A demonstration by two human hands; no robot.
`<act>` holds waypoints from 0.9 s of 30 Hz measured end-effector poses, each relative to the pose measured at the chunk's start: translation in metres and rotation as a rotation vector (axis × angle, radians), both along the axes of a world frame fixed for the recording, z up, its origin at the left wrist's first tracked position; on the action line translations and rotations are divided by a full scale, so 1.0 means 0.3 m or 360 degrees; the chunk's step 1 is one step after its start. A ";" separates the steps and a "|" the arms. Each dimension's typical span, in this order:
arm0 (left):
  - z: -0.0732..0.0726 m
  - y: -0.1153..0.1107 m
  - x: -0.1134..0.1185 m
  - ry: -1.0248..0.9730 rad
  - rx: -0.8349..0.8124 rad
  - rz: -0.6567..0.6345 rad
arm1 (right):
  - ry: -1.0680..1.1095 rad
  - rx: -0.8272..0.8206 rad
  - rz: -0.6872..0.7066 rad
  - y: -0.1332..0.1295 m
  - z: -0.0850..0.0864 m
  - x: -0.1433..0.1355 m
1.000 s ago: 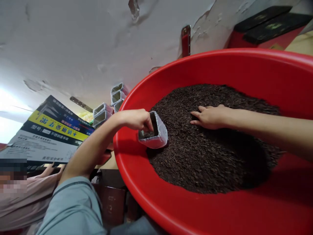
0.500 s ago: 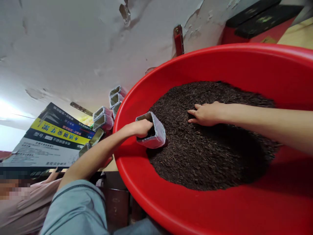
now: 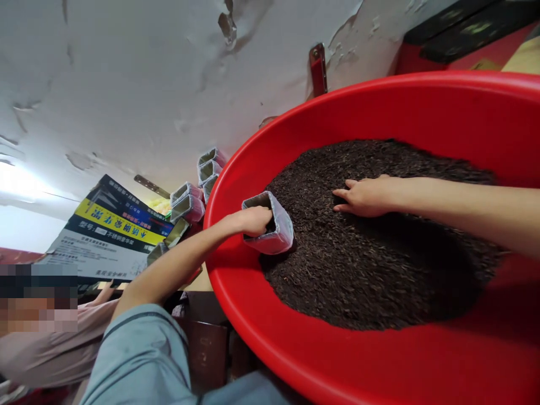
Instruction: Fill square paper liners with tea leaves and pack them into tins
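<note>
My left hand [image 3: 256, 220] reaches over the rim of a square container wrapped in clear plastic [image 3: 282, 232], its curled fingers mostly hidden inside. The container lies tipped, its mouth toward my arm, at the left edge of a heap of dark, thin, seed-like grains [image 3: 337, 270]. That heap fills the bottom of a large red tub [image 3: 379, 360]. Over on the right, my right hand [image 3: 368, 197] rests palm down on the grains, fingers stretched out and apart. Its arm casts a dark shadow across the heap.
More plastic-wrapped square containers [image 3: 188, 207] stand beyond the tub's left rim. A printed cardboard panel [image 3: 113, 230] leans further left, near a person in a pale pink top [image 3: 93, 343]. A peeling wall [image 3: 139, 84] rises behind; black and red boxes [image 3: 459, 39] sit at upper right.
The whole scene has shifted slightly rightward in view. Both hands keep nearly the same places relative to the container and grains.
</note>
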State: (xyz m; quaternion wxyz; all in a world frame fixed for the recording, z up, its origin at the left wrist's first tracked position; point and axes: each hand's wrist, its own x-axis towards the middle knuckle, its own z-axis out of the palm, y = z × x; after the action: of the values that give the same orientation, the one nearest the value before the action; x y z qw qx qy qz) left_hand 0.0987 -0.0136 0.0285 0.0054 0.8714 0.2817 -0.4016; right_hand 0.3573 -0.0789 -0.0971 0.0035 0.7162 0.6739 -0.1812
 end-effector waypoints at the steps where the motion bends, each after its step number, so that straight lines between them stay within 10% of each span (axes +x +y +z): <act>1: 0.006 -0.001 -0.003 -0.0003 -0.0033 -0.0010 | -0.0002 -0.0008 -0.0002 0.000 0.005 -0.002; 8: 0.106 0.010 -0.035 -0.0147 -0.0330 -0.0141 | -0.0220 -0.0248 0.0061 -0.027 0.099 -0.049; 27: 0.015 0.044 0.025 0.0081 -0.0226 -0.0213 | -0.0015 -0.0082 0.0082 0.006 -0.013 0.027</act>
State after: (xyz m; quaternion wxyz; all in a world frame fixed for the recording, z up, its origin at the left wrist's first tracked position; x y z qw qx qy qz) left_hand 0.1064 -0.0004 0.0329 0.0332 0.8751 0.1938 -0.4421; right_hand 0.3655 -0.0772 -0.1011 0.0299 0.6991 0.6872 -0.1950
